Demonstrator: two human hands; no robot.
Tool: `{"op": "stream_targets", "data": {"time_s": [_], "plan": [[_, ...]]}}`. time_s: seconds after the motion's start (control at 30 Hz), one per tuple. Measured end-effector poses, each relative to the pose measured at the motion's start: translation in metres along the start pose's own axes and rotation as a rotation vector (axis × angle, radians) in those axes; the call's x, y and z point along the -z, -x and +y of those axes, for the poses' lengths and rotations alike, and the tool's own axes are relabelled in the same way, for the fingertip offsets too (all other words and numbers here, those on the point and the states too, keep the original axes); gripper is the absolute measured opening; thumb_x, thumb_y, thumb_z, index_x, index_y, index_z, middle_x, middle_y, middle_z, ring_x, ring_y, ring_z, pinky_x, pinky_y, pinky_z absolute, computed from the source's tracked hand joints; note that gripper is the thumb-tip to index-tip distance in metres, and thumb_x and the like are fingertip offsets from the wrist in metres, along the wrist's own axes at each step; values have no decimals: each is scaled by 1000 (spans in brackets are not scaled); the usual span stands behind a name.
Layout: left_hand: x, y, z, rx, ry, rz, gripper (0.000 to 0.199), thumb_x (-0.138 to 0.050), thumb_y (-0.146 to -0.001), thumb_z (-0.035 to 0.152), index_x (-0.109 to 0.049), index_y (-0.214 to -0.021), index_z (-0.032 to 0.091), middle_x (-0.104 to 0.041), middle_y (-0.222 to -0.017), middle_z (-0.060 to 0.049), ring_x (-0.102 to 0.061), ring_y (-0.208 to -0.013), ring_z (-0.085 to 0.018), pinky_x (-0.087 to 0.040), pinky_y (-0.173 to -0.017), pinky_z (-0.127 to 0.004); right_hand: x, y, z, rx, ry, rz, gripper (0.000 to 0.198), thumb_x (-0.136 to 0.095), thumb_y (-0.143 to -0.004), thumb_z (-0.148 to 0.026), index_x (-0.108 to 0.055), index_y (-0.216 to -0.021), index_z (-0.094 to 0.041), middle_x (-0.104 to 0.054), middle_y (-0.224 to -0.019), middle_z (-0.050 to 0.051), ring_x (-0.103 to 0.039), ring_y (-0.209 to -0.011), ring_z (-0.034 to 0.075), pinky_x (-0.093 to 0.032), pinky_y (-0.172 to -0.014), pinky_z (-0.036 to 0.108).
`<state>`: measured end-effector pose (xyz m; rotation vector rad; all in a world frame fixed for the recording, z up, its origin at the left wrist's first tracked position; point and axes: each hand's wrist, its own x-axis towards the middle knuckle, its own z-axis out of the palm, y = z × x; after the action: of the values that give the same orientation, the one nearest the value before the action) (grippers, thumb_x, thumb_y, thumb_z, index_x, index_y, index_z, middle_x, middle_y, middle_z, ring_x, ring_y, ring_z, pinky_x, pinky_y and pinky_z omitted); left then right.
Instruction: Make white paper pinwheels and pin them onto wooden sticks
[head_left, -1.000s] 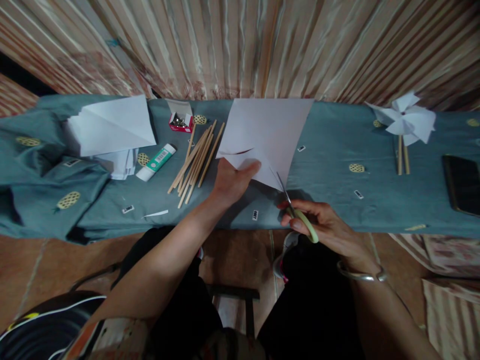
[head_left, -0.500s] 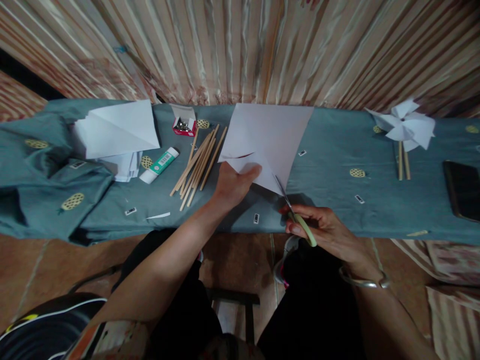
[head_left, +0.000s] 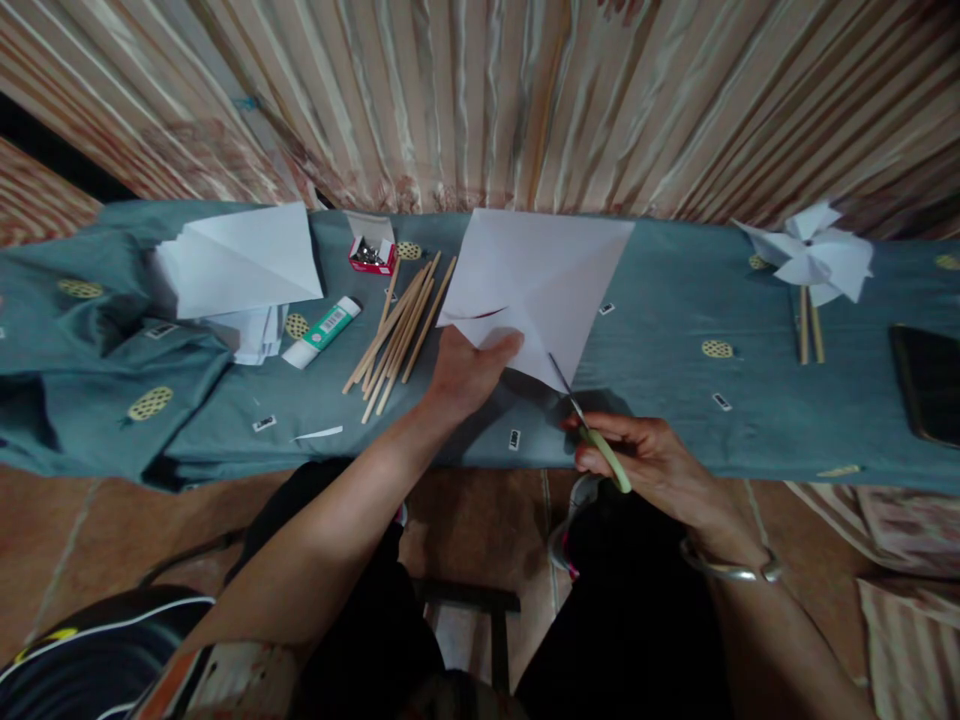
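Observation:
My left hand grips the near-left edge of a white sheet of paper, thumb lying on top. A curved slit runs through the sheet just above that hand. In my right hand is a pair of scissors with pale green handles. Their blades lie over the sheet's near corner, pointing up and to the left. My fingers partly hide the handles.
Left of the paper lie wooden sticks, a glue stick, a red box of metal pieces and stacked white paper. To the right are a paper pinwheel and a black phone.
The whole view has shifted very slightly. The scissor blades look a little more closed together at the paper's near corner; both hands hold almost the same places.

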<state>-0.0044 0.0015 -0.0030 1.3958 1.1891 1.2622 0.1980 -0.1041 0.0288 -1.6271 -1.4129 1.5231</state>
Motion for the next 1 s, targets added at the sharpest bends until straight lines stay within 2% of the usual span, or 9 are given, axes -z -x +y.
{"op": "stream_targets", "data": {"time_s": [0.23, 0.5, 0.73, 0.83, 1.0], "plan": [[0, 1, 0, -17, 6, -7, 19, -68, -69, 26, -64, -87, 22, -74, -89, -8, -70, -92, -26, -57, -82, -41, -1, 0, -2, 13, -18, 15, 46, -82, -64, -51, -78, -96, -19, -69, -69, 0, -55, -57, 11, -47, -52, 23], [-5, 10, 4, 7, 43, -53, 17, -67, -70, 28, -65, -87, 24, -76, -92, -6, -70, -91, -24, -55, -89, -42, -1, 0, 3, 76, -2, -23, 44, -76, -74, -52, -76, -105, -20, -73, -78, 2, -63, -66, 14, -52, -61, 25], [-3, 9, 4, -11, 17, -68, 14, -66, -71, 28, -65, -85, 24, -75, -85, -6, -70, -94, -25, -55, -89, -42, -3, 0, 2, 8, -32, 9, 50, -79, -66, -54, -76, -101, -18, -69, -70, 0, -54, -55, 10, -46, -50, 22], [-2, 9, 5, -7, 8, -71, 15, -66, -72, 27, -65, -86, 23, -74, -82, -5, -70, -97, -26, -55, -91, -43, -4, -1, 1, 1, -42, 20, 51, -80, -64, -56, -77, -98, -18, -69, -70, 0, -54, -56, 11, -46, -50, 22], [-2, 9, 5, 3, 26, -78, 15, -66, -72, 25, -65, -87, 24, -75, -90, -7, -69, -98, -25, -54, -91, -42, -4, -2, 2, -2, -72, 25, 53, -82, -61, -56, -77, -98, -18, -70, -70, 2, -57, -56, 12, -49, -53, 25]]}}
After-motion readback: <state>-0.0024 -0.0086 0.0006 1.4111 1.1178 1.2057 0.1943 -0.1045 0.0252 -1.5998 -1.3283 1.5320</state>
